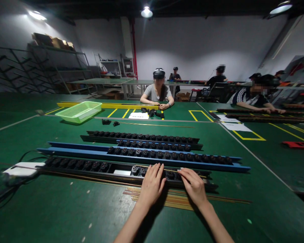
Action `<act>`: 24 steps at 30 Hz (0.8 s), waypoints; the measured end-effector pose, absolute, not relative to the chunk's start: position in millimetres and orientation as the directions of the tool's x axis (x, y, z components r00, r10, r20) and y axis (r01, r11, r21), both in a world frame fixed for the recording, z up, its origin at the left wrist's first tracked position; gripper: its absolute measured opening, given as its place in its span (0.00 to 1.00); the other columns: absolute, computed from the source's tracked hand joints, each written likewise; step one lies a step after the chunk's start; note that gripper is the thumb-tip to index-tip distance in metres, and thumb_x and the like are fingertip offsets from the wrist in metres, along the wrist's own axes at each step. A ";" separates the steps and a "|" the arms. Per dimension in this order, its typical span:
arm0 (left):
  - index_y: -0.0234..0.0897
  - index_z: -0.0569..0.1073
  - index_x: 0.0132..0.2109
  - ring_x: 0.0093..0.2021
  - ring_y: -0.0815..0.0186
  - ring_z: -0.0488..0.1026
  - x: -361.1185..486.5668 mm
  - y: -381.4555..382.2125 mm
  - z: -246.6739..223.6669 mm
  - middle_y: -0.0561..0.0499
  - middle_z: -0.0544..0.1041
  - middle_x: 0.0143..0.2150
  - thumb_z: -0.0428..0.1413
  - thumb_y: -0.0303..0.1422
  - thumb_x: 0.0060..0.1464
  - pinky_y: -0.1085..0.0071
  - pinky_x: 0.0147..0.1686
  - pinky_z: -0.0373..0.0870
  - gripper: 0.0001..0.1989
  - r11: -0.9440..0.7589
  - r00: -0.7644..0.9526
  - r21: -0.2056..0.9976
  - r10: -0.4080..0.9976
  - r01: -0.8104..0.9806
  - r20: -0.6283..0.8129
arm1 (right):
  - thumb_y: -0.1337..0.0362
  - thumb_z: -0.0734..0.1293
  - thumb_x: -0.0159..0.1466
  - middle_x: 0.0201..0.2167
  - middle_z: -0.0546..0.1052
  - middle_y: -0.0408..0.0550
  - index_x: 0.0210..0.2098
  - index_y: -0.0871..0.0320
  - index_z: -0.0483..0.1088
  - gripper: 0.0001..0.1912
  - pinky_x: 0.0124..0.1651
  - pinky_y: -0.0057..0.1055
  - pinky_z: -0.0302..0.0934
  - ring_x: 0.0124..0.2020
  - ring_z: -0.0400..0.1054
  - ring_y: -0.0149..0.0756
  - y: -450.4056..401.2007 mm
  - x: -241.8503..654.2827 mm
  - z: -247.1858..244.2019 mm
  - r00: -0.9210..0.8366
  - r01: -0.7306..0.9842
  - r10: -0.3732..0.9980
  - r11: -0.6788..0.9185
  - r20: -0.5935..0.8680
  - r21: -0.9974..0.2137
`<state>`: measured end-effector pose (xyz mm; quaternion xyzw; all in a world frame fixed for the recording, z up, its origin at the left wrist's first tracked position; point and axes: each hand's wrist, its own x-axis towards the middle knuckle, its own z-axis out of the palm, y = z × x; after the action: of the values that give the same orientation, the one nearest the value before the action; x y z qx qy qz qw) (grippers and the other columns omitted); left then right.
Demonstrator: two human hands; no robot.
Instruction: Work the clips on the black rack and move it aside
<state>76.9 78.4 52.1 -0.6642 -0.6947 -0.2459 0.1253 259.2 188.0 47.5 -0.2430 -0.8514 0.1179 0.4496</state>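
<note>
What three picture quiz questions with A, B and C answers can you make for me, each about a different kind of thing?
1. Where is the light green plastic basket?
A. Under a hand
B. On the floor
C. On the green workbench, far off to the left

2. What colour is the long rail just beyond the hands?
A. Red
B. Blue
C. White

3. How are the left hand and the right hand placed?
A. Palm down on the black rail
B. Gripping the basket
C. Raised up in the air

Answers:
1. C, the basket sits on the workbench, away to the left.
2. B, its long sides show blue.
3. A, both palms lie over the black rail.
</note>
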 end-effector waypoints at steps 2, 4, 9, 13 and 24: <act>0.36 0.58 0.63 0.60 0.59 0.64 76.7 77.7 52.5 0.44 0.68 0.60 0.46 0.35 0.62 0.52 0.59 0.63 0.24 -0.005 -0.083 0.176 0.869 0.984 0.488 | 0.68 0.60 0.65 0.40 0.79 0.47 0.43 0.52 0.75 0.13 0.49 0.37 0.69 0.44 0.72 0.35 189.3 259.6 46.1 -0.477 0.312 0.522 0.853 0.707 -0.419; 0.36 0.57 0.64 0.61 0.60 0.63 76.3 76.6 52.6 0.44 0.68 0.60 0.46 0.35 0.62 0.53 0.61 0.61 0.24 -0.004 -0.083 0.178 0.875 0.984 0.477 | 0.68 0.60 0.65 0.40 0.79 0.48 0.43 0.52 0.75 0.13 0.49 0.37 0.69 0.45 0.72 0.35 189.8 259.4 44.8 -0.478 0.314 0.524 0.851 0.704 -0.421; 0.38 0.53 0.65 0.61 0.60 0.63 73.7 74.1 48.7 0.44 0.67 0.61 0.46 0.35 0.62 0.53 0.61 0.60 0.26 0.000 -0.081 0.175 0.887 0.985 0.455 | 0.67 0.60 0.65 0.41 0.79 0.48 0.43 0.52 0.75 0.13 0.49 0.36 0.69 0.45 0.73 0.35 188.5 258.3 42.3 -0.499 0.314 0.532 0.847 0.684 -0.430; 0.37 0.52 0.66 0.63 0.59 0.60 71.0 74.5 45.3 0.44 0.65 0.63 0.46 0.35 0.62 0.54 0.61 0.60 0.27 -0.005 -0.071 0.166 0.891 0.986 0.449 | 0.67 0.60 0.65 0.42 0.78 0.48 0.43 0.53 0.75 0.13 0.50 0.35 0.69 0.45 0.73 0.35 188.6 257.6 42.4 -0.498 0.325 0.543 0.840 0.676 -0.435; 0.36 0.52 0.66 0.63 0.59 0.61 72.7 79.7 40.3 0.43 0.65 0.63 0.46 0.39 0.62 0.55 0.62 0.59 0.29 0.023 -0.096 0.159 0.878 0.987 0.469 | 0.68 0.59 0.65 0.34 0.76 0.47 0.37 0.54 0.74 0.12 0.43 0.34 0.68 0.40 0.71 0.35 187.3 243.6 53.8 -0.461 0.422 0.605 0.793 0.650 -0.439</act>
<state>72.7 79.7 40.3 -0.6613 -0.7050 -0.2260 0.1207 243.6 187.3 53.8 -0.3029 -0.8477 0.1082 0.4218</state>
